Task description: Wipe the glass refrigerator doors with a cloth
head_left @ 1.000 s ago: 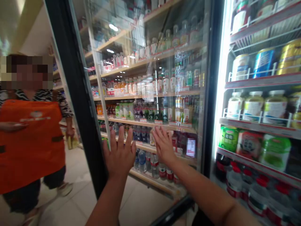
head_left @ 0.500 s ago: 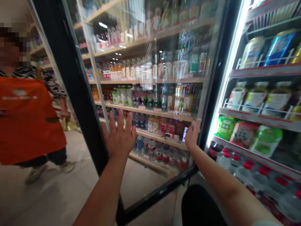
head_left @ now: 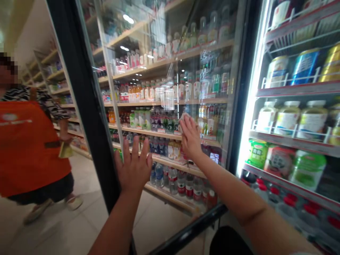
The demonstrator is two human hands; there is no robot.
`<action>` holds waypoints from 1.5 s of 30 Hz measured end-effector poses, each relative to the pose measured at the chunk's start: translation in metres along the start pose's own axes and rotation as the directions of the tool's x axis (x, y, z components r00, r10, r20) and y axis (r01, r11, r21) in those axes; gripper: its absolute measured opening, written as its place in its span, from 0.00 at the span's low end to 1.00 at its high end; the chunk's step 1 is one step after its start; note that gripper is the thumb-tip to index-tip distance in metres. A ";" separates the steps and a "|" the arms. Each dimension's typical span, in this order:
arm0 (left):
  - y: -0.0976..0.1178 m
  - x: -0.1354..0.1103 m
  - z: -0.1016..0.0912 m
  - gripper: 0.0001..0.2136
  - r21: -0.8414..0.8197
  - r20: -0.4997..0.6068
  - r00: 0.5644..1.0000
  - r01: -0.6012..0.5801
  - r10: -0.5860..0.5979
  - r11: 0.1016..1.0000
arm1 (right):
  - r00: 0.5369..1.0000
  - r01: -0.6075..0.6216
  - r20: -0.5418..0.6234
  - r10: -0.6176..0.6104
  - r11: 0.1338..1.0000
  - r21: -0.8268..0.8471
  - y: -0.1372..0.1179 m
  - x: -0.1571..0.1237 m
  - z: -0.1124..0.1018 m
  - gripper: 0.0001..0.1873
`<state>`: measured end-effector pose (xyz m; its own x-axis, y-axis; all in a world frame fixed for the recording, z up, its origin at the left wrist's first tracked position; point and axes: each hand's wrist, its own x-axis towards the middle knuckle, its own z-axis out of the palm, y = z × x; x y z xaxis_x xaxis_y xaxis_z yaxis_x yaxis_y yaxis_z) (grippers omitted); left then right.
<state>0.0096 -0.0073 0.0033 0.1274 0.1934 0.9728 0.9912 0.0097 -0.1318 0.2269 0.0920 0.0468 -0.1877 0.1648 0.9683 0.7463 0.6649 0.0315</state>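
Note:
A glass door [head_left: 159, 152] in a black frame [head_left: 87, 117] stands swung open in front of me. My left hand [head_left: 134, 164] lies with fingers spread against the lower left of the glass, beside the frame, holding nothing. Farther right and higher, my right hand [head_left: 190, 138] presses a pale, crumpled cloth [head_left: 185, 117] to the pane. Most of the cloth is hidden under the fingers, so whether it is fabric or paper I cannot tell.
Right of the door, a lit fridge holds cans [head_left: 305, 65], bottles [head_left: 288, 115] and green pouches [head_left: 308, 168]. Shelves of drinks [head_left: 170, 134] show through the glass. At left, a person in an orange apron [head_left: 34, 148] stands on the tiled floor [head_left: 63, 230].
My right hand has moved with the cloth up and left across the glass, from near the right frame. My left hand stays on the door. The person at left has shifted slightly left in view.

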 end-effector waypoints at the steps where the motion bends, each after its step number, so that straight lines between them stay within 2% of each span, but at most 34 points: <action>1: 0.000 0.000 0.000 0.35 0.004 0.000 1.000 -0.001 0.001 1.000 | 0.999 -0.034 -0.040 0.034 0.999 0.001 0.014 0.010 -0.002 0.34; 3: 0.000 0.000 0.000 0.35 0.009 -0.001 1.000 -0.001 0.001 1.000 | 0.986 -0.116 -0.117 0.118 0.993 0.025 0.049 0.020 -0.005 0.33; 5: 0.000 0.001 0.001 0.35 0.008 0.000 1.000 -0.001 0.001 1.000 | 0.952 -0.231 -0.186 0.242 0.970 0.079 0.088 0.017 -0.008 0.33; 8: 0.000 0.001 0.001 0.35 0.005 -0.001 1.000 0.005 -0.005 1.000 | 0.838 -0.463 -0.237 0.492 0.870 0.167 0.137 -0.017 -0.012 0.33; 10: 0.001 0.001 0.001 0.35 0.004 -0.001 1.000 0.012 -0.012 1.000 | 0.777 -0.552 -0.242 0.581 0.814 0.184 0.149 -0.056 -0.012 0.33; 11: 0.001 0.001 0.002 0.35 0.004 -0.004 1.000 0.016 -0.016 1.000 | 0.768 -0.567 -0.236 0.596 0.803 0.183 0.148 -0.077 -0.011 0.33; 13: 0.001 0.000 0.003 0.35 0.002 -0.007 1.000 0.020 -0.020 1.000 | 0.783 -0.562 -0.203 0.588 0.809 0.174 0.130 -0.119 -0.007 0.33; 15: 0.000 0.000 0.004 0.34 -0.004 -0.008 1.000 0.021 -0.021 1.000 | 0.834 -0.511 -0.140 0.533 0.843 0.165 0.098 -0.150 0.001 0.32; 17: 0.000 0.000 0.004 0.34 -0.011 -0.010 1.000 0.021 -0.021 1.000 | 0.899 -0.420 -0.060 0.434 0.892 0.167 0.061 -0.162 0.009 0.32; 18: 0.000 -0.001 0.004 0.34 -0.010 -0.011 1.000 0.021 -0.021 1.000 | 0.933 -0.355 -0.010 0.361 0.921 0.164 0.043 -0.159 0.013 0.31; 20: -0.001 -0.001 0.004 0.34 0.001 -0.014 1.000 0.019 -0.019 1.000 | 0.978 -0.204 0.075 0.195 0.968 0.144 0.011 -0.137 0.017 0.31; 22: -0.001 -0.001 0.003 0.34 0.011 -0.019 1.000 0.017 -0.017 1.000 | 0.993 -0.081 0.100 0.070 0.991 0.107 -0.012 -0.095 0.016 0.32; 25: -0.002 0.000 0.003 0.34 -0.004 -0.021 1.000 0.012 -0.012 1.000 | 0.999 -0.012 0.047 0.010 0.998 0.054 -0.026 -0.017 0.009 0.32; 28: -0.004 0.001 0.004 0.35 -0.033 -0.022 1.000 0.017 -0.018 0.999 | 0.999 -0.032 -0.027 0.033 0.999 0.021 -0.006 0.051 0.000 0.31; 30: -0.005 0.001 0.003 0.35 -0.055 -0.020 1.000 0.022 -0.023 0.998 | 0.989 -0.102 -0.103 0.105 0.994 0.033 0.026 0.075 -0.005 0.30; 31: -0.005 0.001 0.003 0.35 -0.064 -0.017 1.000 0.023 -0.024 0.998 | 0.978 -0.144 -0.141 0.150 0.988 0.052 0.046 0.078 -0.007 0.30; 33: -0.005 0.000 -0.001 0.34 -0.078 -0.005 1.000 0.020 -0.021 0.997 | 0.946 -0.240 -0.199 0.256 0.965 0.101 0.087 0.066 -0.012 0.30; 35: -0.003 0.000 -0.006 0.34 -0.085 0.003 1.000 0.023 -0.023 0.996 | 0.891 -0.367 -0.225 0.395 0.917 0.157 0.121 0.033 -0.016 0.31; 37: 0.001 0.004 -0.011 0.34 -0.073 -0.015 0.999 0.033 -0.034 0.997 | 0.851 -0.447 -0.218 0.477 0.877 0.177 0.137 -0.011 -0.017 0.32; 38: 0.002 0.008 -0.014 0.34 -0.060 -0.034 0.999 0.034 -0.036 0.998 | 0.843 -0.461 -0.218 0.492 0.869 0.180 0.137 -0.034 -0.016 0.33; 40: 0.005 0.023 -0.019 0.33 -0.032 -0.079 0.997 0.021 -0.024 0.999 | 0.843 -0.466 -0.207 0.497 0.866 0.180 0.120 -0.077 -0.012 0.33; 42: 0.006 0.045 -0.024 0.33 -0.028 -0.110 0.994 -0.022 0.019 0.999 | 0.888 -0.415 -0.140 0.439 0.894 0.168 0.088 -0.108 -0.004 0.32; 44: 0.003 0.071 -0.028 0.33 -0.047 -0.120 0.991 -0.067 0.061 0.997 | 0.963 -0.270 0.020 0.270 0.953 0.138 0.051 -0.121 0.002 0.31; 45: 0.001 0.084 -0.029 0.32 -0.059 -0.117 0.991 -0.077 0.070 0.995 | 0.980 -0.184 0.099 0.172 0.974 0.131 0.035 -0.119 0.005 0.31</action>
<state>0.0223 -0.0200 0.0903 0.1998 0.0771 0.9768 0.9787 -0.0629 -0.1953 0.2728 0.0991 -0.0688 -0.1190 0.3477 0.9300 0.6782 0.7126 -0.1796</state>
